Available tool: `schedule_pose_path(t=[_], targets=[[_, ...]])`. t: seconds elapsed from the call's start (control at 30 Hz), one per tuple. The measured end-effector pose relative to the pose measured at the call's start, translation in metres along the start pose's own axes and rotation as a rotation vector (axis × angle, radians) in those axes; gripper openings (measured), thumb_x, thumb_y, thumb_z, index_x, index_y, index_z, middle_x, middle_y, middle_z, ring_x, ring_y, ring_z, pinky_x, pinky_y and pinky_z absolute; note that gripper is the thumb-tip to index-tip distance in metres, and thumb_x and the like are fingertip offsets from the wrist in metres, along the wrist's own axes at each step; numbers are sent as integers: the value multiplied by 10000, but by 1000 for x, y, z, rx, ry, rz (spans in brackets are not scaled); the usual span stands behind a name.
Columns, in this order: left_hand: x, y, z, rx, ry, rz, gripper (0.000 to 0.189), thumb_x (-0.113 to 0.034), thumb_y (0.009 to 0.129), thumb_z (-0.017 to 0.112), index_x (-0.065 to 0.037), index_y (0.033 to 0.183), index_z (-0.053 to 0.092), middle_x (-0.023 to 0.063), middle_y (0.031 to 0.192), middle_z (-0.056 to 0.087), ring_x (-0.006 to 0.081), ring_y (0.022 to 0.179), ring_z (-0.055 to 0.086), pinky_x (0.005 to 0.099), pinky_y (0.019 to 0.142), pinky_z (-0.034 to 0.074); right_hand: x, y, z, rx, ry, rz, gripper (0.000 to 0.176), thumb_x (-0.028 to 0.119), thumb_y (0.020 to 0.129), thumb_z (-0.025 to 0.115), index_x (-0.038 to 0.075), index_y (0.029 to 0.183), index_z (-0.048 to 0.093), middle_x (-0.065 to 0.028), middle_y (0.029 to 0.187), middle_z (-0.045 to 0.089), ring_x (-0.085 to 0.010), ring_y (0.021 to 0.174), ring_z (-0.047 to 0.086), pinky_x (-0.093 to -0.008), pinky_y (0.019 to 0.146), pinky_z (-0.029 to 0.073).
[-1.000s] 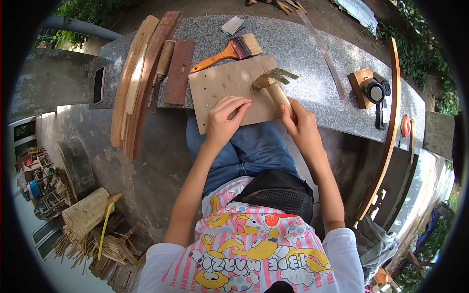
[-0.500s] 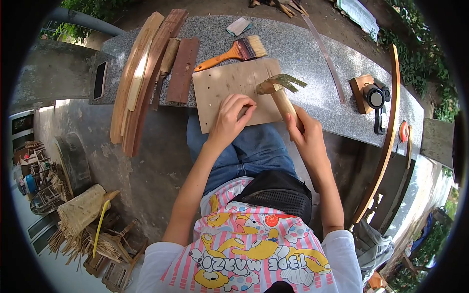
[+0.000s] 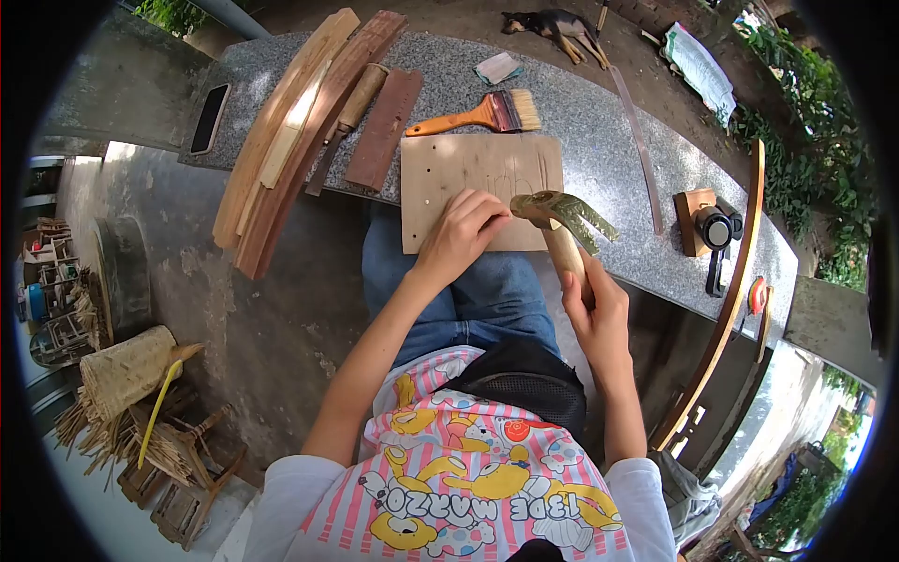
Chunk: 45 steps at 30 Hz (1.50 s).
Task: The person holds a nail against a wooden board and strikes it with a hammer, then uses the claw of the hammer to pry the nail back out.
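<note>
Hammer: the claw hammer (image 3: pixel 563 214) is held above the board, its metal head near the left fingertips; whether the board is touched cannot be told.
Right hand: the right hand (image 3: pixel 601 304) is wrapped around the pale wooden handle, forearm reaching forward.
Left hand: the left hand (image 3: pixel 465 230) is angled inward over the board, thumb and index finger drawn together; whether anything is pinched cannot be told.
Board: the flat wooden board (image 3: pixel 451 167), marked with small dark holes and faint rounded lines, is laid across the table's near edge, over the lap.
Writing: "13 DE MARZO" is printed, inverted in view, on the pink-striped shirt (image 3: pixel 486 478).
Brush: the orange-handled brush (image 3: pixel 468 119), pale-bristled, is laid just beyond the board.
Table: speckled stone is seen on the table (image 3: pixel 599 155); a phone (image 3: pixel 210 119) is placed near its left edge.
</note>
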<state>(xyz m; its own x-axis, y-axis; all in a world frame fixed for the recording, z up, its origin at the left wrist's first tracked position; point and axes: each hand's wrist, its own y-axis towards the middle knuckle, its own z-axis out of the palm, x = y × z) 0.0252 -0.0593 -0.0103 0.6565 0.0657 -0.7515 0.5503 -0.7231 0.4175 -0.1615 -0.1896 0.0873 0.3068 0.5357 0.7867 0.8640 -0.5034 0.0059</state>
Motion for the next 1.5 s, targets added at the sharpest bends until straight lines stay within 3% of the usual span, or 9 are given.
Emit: schedule_pose_path(t=[0.37, 0.5, 0.7, 0.77, 0.93, 1.03, 1.17, 1.2, 1.5], targets=[[3, -1, 2, -9, -50, -13, 145, -14, 842, 755, 0, 959, 671, 104, 939, 661, 304, 907, 624, 393, 804, 503, -4, -2, 7, -23, -54, 21, 293, 125, 990, 651, -38, 1231, 610, -254, 886, 670, -374, 722, 676, -389, 672, 526], [1, 2, 1, -6, -41, -19, 137, -25, 840, 766, 3, 937, 674, 101, 922, 664, 295, 900, 628, 387, 799, 505, -11, 3, 7, 65, -89, 28, 306, 133, 989, 656, -43, 1235, 606, -260, 890, 671, -385, 734, 682, -398, 678, 531], [1, 0, 0, 2, -35, -17, 134, -16, 838, 764, 2, 944, 683, 99, 916, 664, 285, 892, 629, 379, 791, 505, -10, 0, 10, -19, -27, 31, 281, 138, 993, 652, -36, 1210, 610, -257, 864, 660, -388, 717, 669, -409, 657, 516], [2, 3, 0, 4, -30, -5, 138, -16, 839, 765, 1, 951, 686, 98, 915, 664, 283, 888, 628, 378, 788, 505, -14, 6, 8, 69, -53, 43, 286, 142, 991, 653, -38, 1210, 611, -257, 843, 657, -381, 698, 663, -406, 651, 516], [-1, 3, -2, 11, -88, -55, 144, -16, 849, 761, 0, 976, 696, 104, 949, 672, 272, 939, 651, 363, 816, 519, -24, 17, 8, -53, 63, 124, 249, 174, 1010, 629, -25, 1158, 650, -193, 694, 589, -235, 559, 549, -359, 575, 459], [-3, 5, -6, 56, -105, -56, 150, -56, 874, 739, 0, 1001, 685, 109, 990, 669, 291, 983, 638, 385, 852, 511, -28, 31, 8, -31, 34, 149, 259, 174, 1012, 623, -30, 1171, 647, -191, 684, 579, -234, 557, 544, -367, 576, 458], [-1, 6, -7, 100, -62, -18, 142, -58, 874, 742, 3, 993, 691, 107, 985, 677, 290, 964, 646, 384, 848, 515, -35, 36, 19, -14, -44, 49, 219, 163, 996, 635, -39, 1079, 627, -225, 719, 605, -348, 594, 619, -410, 590, 473], [0, 6, -6, 84, -54, -15, 135, -37, 858, 757, 5, 975, 705, 106, 976, 688, 283, 948, 655, 374, 829, 520, -35, 35, 21, -27, -42, 32, 220, 166, 989, 643, -43, 1045, 604, -251, 763, 631, -423, 651, 642, -448, 601, 486], [-1, 6, -3, 46, -55, 7, 136, 11, 811, 782, 21, 928, 712, 108, 936, 702, 277, 899, 661, 359, 793, 523, -36, 36, 21, -39, -62, 9, 269, 200, 995, 640, -53, 1075, 593, -281, 781, 641, -477, 720, 649, -511, 612, 482]])
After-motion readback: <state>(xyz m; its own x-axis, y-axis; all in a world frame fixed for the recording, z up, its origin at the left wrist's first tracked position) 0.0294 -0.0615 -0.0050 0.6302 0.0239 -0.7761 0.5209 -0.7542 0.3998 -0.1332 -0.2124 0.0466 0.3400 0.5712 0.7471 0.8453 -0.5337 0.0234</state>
